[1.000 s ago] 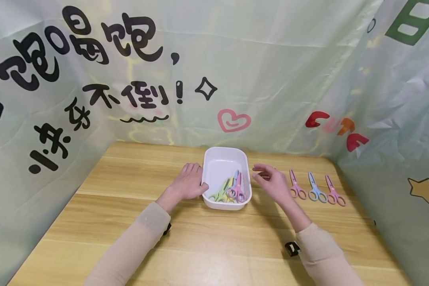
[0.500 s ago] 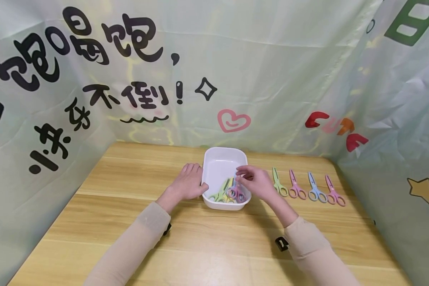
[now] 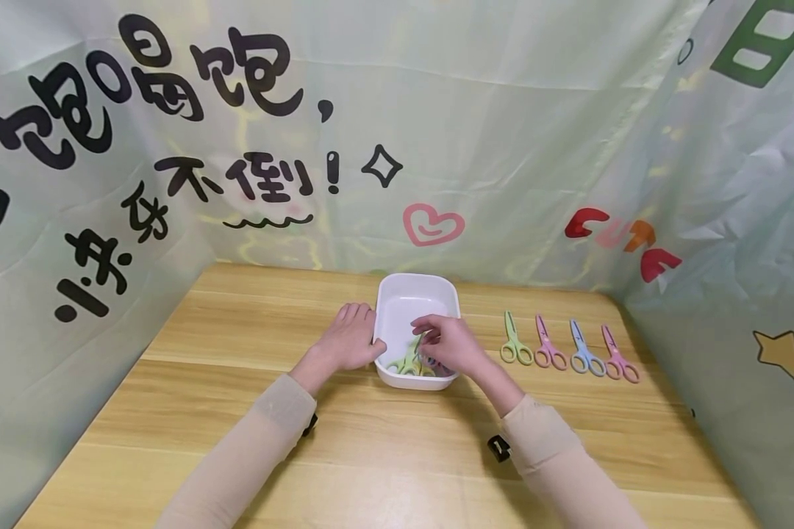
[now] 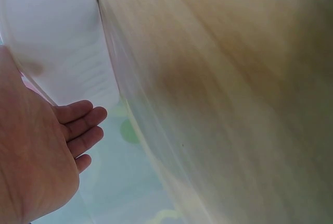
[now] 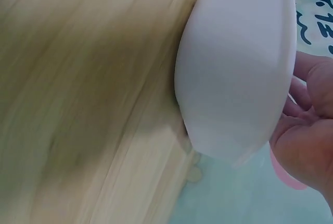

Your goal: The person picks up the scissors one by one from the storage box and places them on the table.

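A white plastic bin (image 3: 417,277) stands on the table with several small scissors inside, among them green scissors (image 3: 406,364) near its front. My left hand (image 3: 345,339) rests along the bin's left side, its thumb over the rim; in the left wrist view its fingers (image 4: 86,140) lie fairly straight beside the outer wall. Over the bin's right rim reaches my right hand (image 3: 459,345), its fingertips low over the scissors with thumb and forefinger apart. The hand covers part of the pile. From the right wrist, the bin wall (image 5: 234,67) hides its fingertips.
Right of the bin, green scissors (image 3: 516,347), pink scissors (image 3: 550,353), blue scissors (image 3: 587,356) and more pink scissors (image 3: 620,361) lie in a row on the wooden table (image 3: 384,455). A printed cloth (image 3: 490,147) hangs behind the table and along its sides.
Green scissors, out of sight behind the right hand at first, now show at the left end of the row. The right hand has moved left and into the bin. The left hand stays put.
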Demonstrator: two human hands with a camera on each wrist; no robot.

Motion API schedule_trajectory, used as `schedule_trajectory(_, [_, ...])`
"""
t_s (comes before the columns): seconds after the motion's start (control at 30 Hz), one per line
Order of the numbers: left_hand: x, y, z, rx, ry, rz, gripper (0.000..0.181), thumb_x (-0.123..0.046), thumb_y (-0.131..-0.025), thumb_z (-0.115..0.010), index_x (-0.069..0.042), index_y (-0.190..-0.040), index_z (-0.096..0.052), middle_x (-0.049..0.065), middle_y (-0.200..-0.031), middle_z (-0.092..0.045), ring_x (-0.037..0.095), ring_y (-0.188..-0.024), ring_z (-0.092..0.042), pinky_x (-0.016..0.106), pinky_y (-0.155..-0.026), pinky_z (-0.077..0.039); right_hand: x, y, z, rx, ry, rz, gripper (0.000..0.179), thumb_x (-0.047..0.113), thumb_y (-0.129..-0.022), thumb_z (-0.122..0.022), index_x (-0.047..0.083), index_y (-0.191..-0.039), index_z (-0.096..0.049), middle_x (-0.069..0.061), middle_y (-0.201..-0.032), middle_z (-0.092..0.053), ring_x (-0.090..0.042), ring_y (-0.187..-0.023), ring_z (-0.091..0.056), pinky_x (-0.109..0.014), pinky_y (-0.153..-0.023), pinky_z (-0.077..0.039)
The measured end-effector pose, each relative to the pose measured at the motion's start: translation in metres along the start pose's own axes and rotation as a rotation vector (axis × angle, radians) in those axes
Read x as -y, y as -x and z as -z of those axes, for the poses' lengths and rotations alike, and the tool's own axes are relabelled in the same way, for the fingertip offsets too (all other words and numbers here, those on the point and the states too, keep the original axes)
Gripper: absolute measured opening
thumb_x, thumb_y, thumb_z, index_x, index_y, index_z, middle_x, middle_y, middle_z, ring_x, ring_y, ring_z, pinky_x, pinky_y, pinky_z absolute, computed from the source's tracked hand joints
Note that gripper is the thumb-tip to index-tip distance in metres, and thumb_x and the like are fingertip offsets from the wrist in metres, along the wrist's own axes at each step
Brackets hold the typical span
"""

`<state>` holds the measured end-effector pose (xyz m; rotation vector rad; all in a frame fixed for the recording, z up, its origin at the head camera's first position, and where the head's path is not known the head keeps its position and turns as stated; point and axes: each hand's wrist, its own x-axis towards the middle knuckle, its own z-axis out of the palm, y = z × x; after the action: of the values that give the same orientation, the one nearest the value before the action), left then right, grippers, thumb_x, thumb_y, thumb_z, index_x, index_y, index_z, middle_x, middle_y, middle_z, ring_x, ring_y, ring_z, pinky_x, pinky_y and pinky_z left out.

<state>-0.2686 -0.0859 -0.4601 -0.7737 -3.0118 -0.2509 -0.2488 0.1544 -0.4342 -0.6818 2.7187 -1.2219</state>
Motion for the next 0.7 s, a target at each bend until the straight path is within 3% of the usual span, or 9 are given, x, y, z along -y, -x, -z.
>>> schedule_trajectory(0.37, [0.001,0.000,-0.001,-0.016,-0.006,-0.001,0.061,-0.044,-0.095,-0.049,0.005,-0.132,-0.053,0.016,-0.128,-0.051,0.033,-0.126,-0.041,0.046,-0.119,-0.026,-0.004,-0.016,-0.014,0.025,0.010,-0.046,0.053,-0.015,-0.075,-0.067,-0.004,-0.126,-0.068,-0.016,-0.112,-0.074,-0.031,-0.103,-0.070,-0.041,-0.093,-0.057])
schedule_trajectory(0.7, [0.000,0.000,-0.001,-0.013,0.006,0.000,0.061,-0.042,-0.097,-0.052,0.006,-0.134,-0.053,0.017,-0.128,-0.051,0.032,-0.127,-0.041,0.047,-0.120,-0.026,-0.007,-0.024,-0.024,0.075,-0.034,-0.115,0.056,-0.015,-0.078,-0.073,-0.002,-0.131,-0.066,-0.014,-0.119,-0.074,-0.032,-0.114,-0.068,-0.045,-0.102,-0.053])
